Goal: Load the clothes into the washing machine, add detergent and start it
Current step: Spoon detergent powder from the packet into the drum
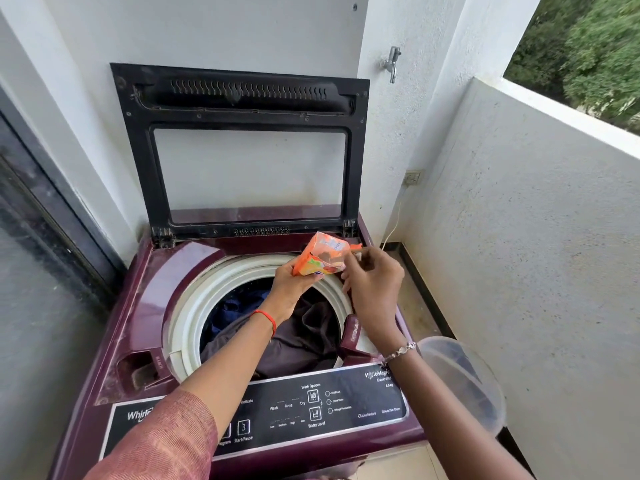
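Left hand [294, 284] grips orange detergent packet [320, 259] over the clothes-filled drum [277, 323], right hand [372, 285] pinching its far-right corner, lid [242, 147] up.

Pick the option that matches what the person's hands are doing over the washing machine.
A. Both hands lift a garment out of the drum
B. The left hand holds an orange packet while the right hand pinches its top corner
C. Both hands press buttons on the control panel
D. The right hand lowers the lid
B: the left hand grips the orange packet above the drum, and the right hand pinches its upper corner.
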